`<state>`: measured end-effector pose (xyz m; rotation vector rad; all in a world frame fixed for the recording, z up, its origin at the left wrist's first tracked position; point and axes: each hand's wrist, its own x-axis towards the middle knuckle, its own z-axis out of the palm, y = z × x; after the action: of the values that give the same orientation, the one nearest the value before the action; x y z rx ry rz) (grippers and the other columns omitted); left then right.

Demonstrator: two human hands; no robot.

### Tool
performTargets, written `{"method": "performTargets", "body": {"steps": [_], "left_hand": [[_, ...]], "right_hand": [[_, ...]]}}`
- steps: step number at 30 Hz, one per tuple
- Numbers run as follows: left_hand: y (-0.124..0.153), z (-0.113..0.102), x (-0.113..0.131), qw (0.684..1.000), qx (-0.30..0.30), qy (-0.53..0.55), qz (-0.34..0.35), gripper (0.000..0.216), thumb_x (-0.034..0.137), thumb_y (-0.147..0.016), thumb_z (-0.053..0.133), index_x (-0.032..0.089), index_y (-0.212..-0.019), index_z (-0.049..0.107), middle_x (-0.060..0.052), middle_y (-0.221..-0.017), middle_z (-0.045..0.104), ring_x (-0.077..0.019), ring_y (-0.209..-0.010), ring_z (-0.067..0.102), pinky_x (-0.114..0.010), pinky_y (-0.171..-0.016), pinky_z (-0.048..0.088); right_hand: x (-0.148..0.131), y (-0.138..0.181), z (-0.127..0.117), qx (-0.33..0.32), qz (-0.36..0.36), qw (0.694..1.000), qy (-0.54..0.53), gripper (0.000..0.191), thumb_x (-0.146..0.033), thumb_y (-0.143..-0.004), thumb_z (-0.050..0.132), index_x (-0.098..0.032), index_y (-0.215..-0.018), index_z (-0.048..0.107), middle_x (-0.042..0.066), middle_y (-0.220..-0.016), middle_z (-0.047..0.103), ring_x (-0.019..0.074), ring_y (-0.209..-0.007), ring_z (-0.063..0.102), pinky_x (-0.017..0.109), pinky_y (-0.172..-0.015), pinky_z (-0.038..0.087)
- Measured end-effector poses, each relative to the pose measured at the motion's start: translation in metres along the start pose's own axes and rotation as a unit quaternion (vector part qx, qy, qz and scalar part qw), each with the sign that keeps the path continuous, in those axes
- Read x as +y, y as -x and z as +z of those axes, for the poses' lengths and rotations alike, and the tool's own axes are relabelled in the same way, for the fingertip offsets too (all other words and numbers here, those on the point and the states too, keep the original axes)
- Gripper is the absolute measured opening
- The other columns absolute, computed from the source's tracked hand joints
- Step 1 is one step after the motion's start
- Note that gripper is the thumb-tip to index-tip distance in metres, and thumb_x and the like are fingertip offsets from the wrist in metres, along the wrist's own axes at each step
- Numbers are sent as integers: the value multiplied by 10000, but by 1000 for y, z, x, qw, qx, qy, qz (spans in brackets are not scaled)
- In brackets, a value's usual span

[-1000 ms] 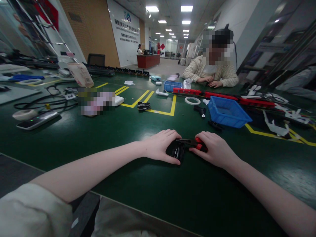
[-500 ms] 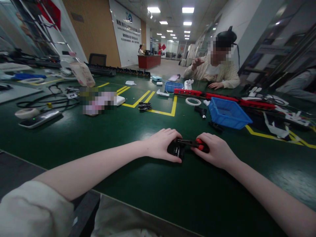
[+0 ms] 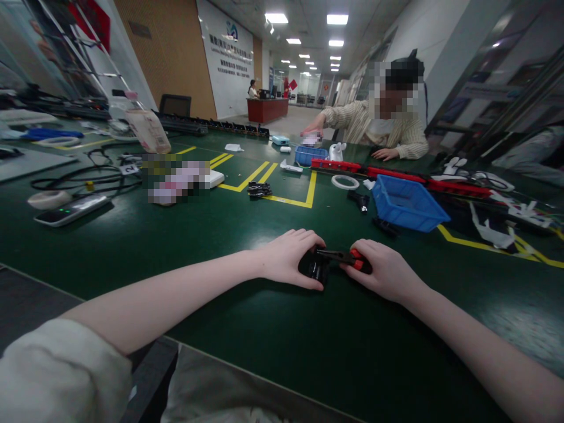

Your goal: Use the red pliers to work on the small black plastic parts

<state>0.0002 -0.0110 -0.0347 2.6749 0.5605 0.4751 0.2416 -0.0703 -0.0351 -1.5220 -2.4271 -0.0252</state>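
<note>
At the centre of the frame, slightly low, a small black part (image 3: 316, 270) is held against the tabletop by the left hand (image 3: 291, 257). The hand is half curled, with the part enclosed between the thumb below and the bent fingers above. Just right of centre, a pair of pliers (image 3: 338, 256) is gripped by the right hand (image 3: 381, 267), its red-and-black handles being wrapped by the curled fingers and thumb. The dark nose of the pliers is pointed leftward to the upper side of the black part; whether anything is pinched in its tips cannot be told at this size.

Beyond the hands, a bundle of black pieces (image 3: 259, 189) is laid on the green table (image 3: 264, 329) above centre. To the right, a black fitting (image 3: 359, 200) and a larger blue bin (image 3: 416, 219) are seen. Farther up, a white ring (image 3: 345, 188) is placed before a red strip (image 3: 337, 165). At the left, a dark handheld device (image 3: 73, 210) is set near coiled black cable (image 3: 86, 187). In the upper right, one arm of a co-worker (image 3: 383, 132) is stretched toward a small blue basket (image 3: 311, 157).
</note>
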Motion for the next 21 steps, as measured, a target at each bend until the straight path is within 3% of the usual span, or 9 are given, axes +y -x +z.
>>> {"method": "performTargets", "body": {"steps": [8,13,21], "left_hand": [[-1,-3,5,997,-49,-43,-32,705,635,-679,673,150,-1143,457,-50,-960,626,-209,-843,603,-284,-694,429],[-3,-1,8,995,-48,-87,-15,705,695,-696,613,150,-1123,480,-68,-1048,623,-222,-899,608,-293,-726,442],[-2,-2,5,996,-52,-78,10,643,660,-718,615,152,-1092,492,-56,-1006,624,-201,-852,603,-276,-687,435]], "right_hand": [[-1,-1,0,-19,-14,1000,3,174,-378,-816,536,-218,-778,478,40,-755,581,178,-677,529,303,-593,408],[0,-1,1,-26,-14,1000,1,167,-372,-819,536,-215,-792,485,41,-768,582,176,-684,531,303,-600,409],[3,-1,2,-20,-22,1000,-5,194,-400,-826,541,-211,-821,501,45,-794,580,180,-712,523,312,-626,402]]}}
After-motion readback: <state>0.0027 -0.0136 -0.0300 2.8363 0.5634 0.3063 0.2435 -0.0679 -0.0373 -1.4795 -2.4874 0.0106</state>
